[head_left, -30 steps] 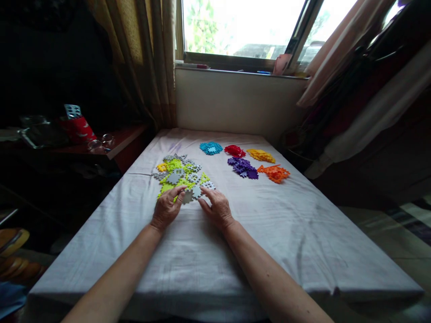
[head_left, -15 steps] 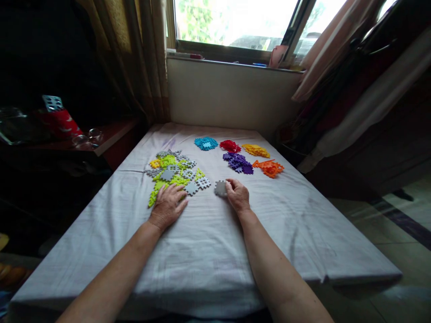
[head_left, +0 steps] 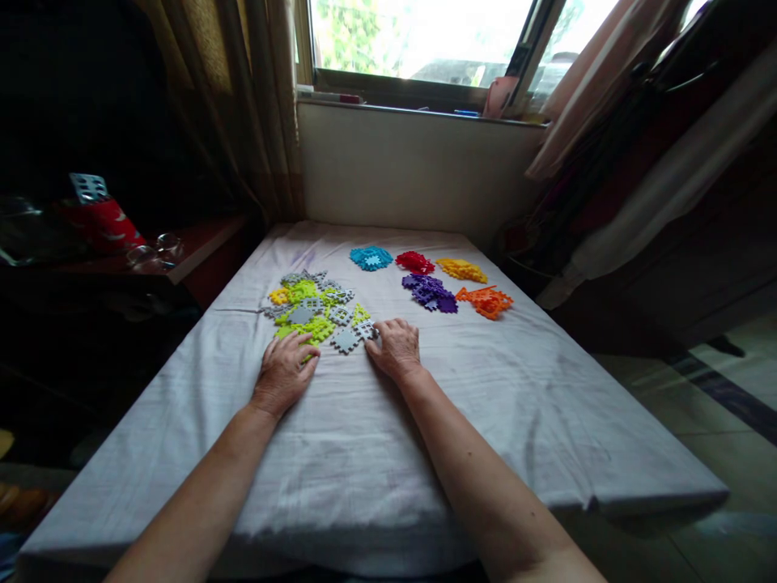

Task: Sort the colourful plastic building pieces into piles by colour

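Right fingers (head_left: 386, 325) at tile (head_left: 364, 330), table edges (head_left: 340, 526) distant

Bright window (head_left: 401, 40), brown curtain (head_left: 258, 105), pale wall (head_left: 394, 166)

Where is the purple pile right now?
In the head view, the purple pile sits right of centre on the table, beyond the right hand, nearer than the red pile and left of the orange pile.

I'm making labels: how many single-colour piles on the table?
5: blue pile at the back; red pile right of it; yellow pile right of red; purple pile nearer than red; orange pile nearer than yellow. Left mixed pile excluded; none seems hidden.
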Demonstrator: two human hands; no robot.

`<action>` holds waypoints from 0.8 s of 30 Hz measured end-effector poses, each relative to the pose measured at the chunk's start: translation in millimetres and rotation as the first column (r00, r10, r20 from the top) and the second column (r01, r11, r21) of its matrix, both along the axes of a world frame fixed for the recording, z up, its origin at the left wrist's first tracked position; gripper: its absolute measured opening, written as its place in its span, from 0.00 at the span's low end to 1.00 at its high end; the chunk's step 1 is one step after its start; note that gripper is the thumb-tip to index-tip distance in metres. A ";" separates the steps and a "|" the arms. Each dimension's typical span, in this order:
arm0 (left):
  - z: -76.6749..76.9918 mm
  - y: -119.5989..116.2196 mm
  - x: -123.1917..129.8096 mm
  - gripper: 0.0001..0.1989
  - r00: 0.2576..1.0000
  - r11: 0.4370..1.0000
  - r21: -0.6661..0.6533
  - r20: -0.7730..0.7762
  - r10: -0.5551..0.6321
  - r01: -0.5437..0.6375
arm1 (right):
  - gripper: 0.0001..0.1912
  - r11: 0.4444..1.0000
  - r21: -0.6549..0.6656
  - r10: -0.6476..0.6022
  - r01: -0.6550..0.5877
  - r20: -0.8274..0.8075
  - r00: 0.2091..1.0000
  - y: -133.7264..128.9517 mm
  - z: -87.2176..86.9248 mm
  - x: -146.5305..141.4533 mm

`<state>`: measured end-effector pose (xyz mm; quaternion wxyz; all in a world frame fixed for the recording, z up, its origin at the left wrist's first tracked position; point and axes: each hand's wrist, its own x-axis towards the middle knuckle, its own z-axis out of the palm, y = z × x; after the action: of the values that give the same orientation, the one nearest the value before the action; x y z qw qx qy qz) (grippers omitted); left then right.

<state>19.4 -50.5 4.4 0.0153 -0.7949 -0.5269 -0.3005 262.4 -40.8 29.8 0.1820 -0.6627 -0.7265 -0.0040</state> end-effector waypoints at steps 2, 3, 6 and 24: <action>-0.2 0.3 0.2 0.08 1.000 1.000 -0.003 -0.001 -0.005 0.005 | 0.12 1.000 -0.002 0.002 -0.002 0.011 1.000 0.4 -0.3 -2.8; -0.3 0.4 0.1 0.08 1.000 1.000 -0.005 -0.001 -0.006 0.006 | 0.12 1.000 0.005 0.003 -0.003 0.015 1.000 0.2 -0.7 -3.1; -1.0 0.6 -0.3 0.08 1.000 1.000 -0.004 0.006 -0.008 0.008 | 0.11 1.000 0.019 0.000 0.000 0.023 1.000 -1.0 -2.0 -2.5; -0.1 6.8 -5.9 0.09 0.983 0.999 0.022 0.177 -0.045 0.041 | 0.17 0.923 0.147 -0.315 0.357 -0.245 0.917 -1.8 -6.9 63.6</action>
<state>13.5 -43.7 4.3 -0.0310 -0.7759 -0.5062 -0.3752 326.0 -42.5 22.9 0.3188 -0.7541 -0.5733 -0.0319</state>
